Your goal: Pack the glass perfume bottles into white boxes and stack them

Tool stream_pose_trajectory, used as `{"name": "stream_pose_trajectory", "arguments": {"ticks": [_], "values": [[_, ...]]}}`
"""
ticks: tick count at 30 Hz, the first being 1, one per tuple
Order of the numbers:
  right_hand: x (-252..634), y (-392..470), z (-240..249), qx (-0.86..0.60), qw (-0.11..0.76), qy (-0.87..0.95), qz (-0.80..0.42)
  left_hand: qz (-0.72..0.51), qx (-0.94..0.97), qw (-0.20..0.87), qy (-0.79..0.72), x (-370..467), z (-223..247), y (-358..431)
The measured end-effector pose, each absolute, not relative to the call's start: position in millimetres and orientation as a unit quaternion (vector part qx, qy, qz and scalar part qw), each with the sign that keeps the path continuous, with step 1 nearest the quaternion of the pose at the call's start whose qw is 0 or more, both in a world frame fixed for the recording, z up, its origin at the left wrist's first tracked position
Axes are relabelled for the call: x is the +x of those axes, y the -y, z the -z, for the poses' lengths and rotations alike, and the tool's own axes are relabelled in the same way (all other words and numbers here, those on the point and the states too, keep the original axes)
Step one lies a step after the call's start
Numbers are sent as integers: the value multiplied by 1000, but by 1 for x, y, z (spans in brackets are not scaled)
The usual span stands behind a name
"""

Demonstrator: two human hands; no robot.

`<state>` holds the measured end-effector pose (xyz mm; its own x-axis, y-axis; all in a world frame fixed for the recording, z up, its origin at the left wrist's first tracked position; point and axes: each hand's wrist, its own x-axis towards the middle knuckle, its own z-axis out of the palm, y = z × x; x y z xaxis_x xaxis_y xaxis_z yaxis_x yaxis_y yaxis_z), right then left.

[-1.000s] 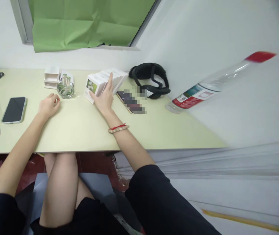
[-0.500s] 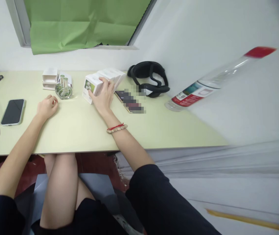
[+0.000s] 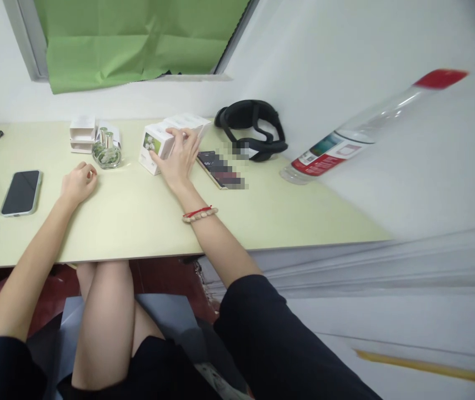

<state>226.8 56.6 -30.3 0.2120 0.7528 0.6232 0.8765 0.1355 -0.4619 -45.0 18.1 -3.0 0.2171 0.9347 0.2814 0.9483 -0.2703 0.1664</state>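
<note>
rests the left hand (image 3: 79,183), loosely balled and holding nothing visible, on the pale table (image 3: 137,222). lays the right hand (image 3: 176,158), half spread, against the foremost white box (image 3: 154,143); cannot tell how firmly. farther left, glints with glass bottles (image 3: 110,156).

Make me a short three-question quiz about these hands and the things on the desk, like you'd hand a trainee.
1. Which hand touches the white cardboard box with the green picture?
2. True or false: the clear plastic bottle with the red cap is to the right of the black plastic headset.
3. Which is nearest the left hand?
a) dark-screened phone in a pale case
b) round clear-glass bottles with metallic caps
c) thin white cable

Key:
1. The right hand.
2. True.
3. b.
</note>
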Motion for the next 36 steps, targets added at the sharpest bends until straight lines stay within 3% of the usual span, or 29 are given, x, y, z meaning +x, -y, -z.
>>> {"name": "stream_pose_trajectory", "arguments": {"ticks": [10,14,21,25,28,36], "values": [[213,-59,41,-704,468,535,-1,155,-779,21,607,-46,2,-18],[207,-59,45,-711,448,541,-41,151,-777,25,610,-47,3,-18],[203,-43,21,-677,426,595,78,149,-775,24,613,-47,3,-17],[194,-29,5,-591,393,693,125,141,-774,10,617,-47,0,-15],[187,-22,2,-562,374,732,94,139,-773,7,619,-47,-1,-14],[188,-23,3,-698,259,666,-35,140,-775,14,616,-47,1,-16]]}}
